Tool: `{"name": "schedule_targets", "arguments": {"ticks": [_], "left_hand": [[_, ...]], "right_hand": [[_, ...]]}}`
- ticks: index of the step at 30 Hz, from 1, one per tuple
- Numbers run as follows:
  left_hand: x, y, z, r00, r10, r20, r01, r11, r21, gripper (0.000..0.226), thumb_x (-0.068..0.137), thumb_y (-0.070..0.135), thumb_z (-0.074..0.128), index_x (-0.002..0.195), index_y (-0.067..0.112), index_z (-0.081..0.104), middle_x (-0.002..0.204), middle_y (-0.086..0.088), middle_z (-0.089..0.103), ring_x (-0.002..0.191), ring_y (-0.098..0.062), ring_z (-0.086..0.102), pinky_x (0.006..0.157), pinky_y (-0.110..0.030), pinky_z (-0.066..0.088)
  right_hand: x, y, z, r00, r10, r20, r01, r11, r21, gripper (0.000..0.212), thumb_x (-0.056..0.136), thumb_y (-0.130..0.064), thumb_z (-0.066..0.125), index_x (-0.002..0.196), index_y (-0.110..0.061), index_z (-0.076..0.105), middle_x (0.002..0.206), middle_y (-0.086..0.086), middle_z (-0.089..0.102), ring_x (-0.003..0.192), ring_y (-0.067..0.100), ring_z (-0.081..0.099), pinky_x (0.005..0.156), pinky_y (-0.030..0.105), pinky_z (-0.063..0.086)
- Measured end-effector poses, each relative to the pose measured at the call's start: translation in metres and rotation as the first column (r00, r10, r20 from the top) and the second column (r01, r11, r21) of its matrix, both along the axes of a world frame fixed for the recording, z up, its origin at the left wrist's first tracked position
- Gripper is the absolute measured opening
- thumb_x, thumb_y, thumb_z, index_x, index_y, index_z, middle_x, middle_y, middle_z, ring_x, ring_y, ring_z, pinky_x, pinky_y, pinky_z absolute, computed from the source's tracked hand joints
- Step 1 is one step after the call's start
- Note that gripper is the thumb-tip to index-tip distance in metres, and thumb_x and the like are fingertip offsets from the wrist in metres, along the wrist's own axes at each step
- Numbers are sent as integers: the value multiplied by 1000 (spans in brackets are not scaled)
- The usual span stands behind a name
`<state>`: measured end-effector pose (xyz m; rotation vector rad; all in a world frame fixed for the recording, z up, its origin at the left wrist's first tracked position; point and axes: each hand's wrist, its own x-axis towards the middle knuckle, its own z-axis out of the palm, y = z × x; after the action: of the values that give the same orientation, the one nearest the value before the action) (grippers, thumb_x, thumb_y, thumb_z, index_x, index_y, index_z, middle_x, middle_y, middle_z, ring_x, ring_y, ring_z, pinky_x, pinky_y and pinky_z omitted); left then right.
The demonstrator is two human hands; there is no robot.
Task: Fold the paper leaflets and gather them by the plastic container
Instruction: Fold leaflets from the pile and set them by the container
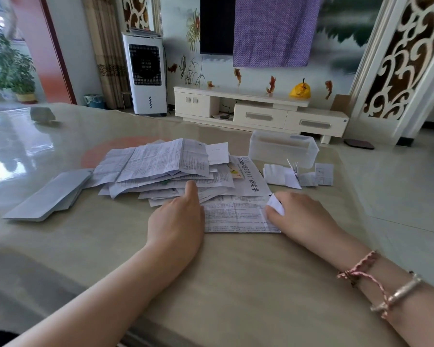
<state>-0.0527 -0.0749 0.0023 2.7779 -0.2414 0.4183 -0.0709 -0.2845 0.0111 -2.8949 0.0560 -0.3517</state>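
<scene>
A loose pile of unfolded paper leaflets [166, 166] lies in the middle of the beige table [236, 271]. One printed leaflet [236, 214] lies flat in front of the pile. My left hand [178, 216] rests on its left edge, fingers curled under and thumb stretched toward the pile. My right hand [301, 214] pinches the leaflet's right end, which curls up white between its fingers. A clear plastic container [283, 149] stands behind, to the right. Several small folded leaflets [298, 175] lie just in front of it.
Flat grey-white sheets [50, 194] are stacked on the table's left. A small grey object [42, 113] sits at the far left edge. Past the table stand a white TV cabinet [261, 113] and a white air cooler [145, 73]. Shiny floor lies right of the table.
</scene>
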Motion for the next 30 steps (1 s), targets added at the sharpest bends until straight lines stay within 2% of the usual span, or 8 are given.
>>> {"name": "schedule_targets", "arguments": {"ticks": [3,5,10,15,20,22,26,30], "left_hand": [[-1,1,3,1000,-5,-8,5,999,42,18,100,26,37,117,21,33,95,-1,63,81,-26,54,63,-31,39],[-1,3,3,1000,-1,-4,1,998,58,23,99,30,38,119,20,34,111,-1,55,97,-25,52,73,-33,40],[1,4,0,975,-131,179,108,986,131,31,89,15,49,119,23,43,125,1,35,112,-23,38,93,-31,36],[-2,1,2,943,-292,162,272,953,134,18,96,25,44,111,25,54,118,7,50,111,-18,47,91,-28,37],[-10,-8,3,948,-312,68,303,946,118,33,93,54,43,114,31,53,119,10,48,116,-17,41,96,-29,34],[-13,-10,3,949,-312,40,305,945,118,36,92,56,43,117,32,52,122,10,46,117,-18,39,98,-30,33],[-15,-12,3,943,-330,39,327,943,66,35,92,53,47,122,35,52,123,9,42,118,-18,37,101,-30,31],[-16,-17,2,933,-360,19,359,933,30,33,92,51,49,122,40,54,118,10,39,114,-16,34,101,-27,28]], "right_hand": [[1,0,-2,999,-31,16,32,999,-44,24,90,-34,46,70,-23,37,80,0,61,80,25,55,69,33,35],[1,-1,-3,998,-38,52,42,996,-83,17,90,-36,48,86,-20,41,86,-1,60,82,24,57,73,35,40],[-3,-8,-3,984,104,147,-89,991,-103,40,87,-27,58,123,-23,41,122,-4,40,116,19,38,93,33,33],[-12,-6,3,963,262,63,-269,948,172,29,84,-46,65,107,-30,59,112,-16,58,107,3,51,87,22,39],[-15,-8,11,940,325,-100,-306,936,173,60,64,-71,65,115,-40,56,122,-20,54,116,1,48,101,32,40],[-17,-10,15,922,367,-123,-343,922,180,55,68,-64,69,117,-44,53,124,-21,52,119,1,45,103,35,39],[-22,-17,22,918,384,-99,-387,922,-10,48,74,-19,64,116,-39,53,124,-19,50,123,5,41,107,33,30],[-31,-21,33,907,414,76,-421,898,130,37,74,-9,71,93,-39,66,102,-19,62,104,4,52,95,30,42]]}}
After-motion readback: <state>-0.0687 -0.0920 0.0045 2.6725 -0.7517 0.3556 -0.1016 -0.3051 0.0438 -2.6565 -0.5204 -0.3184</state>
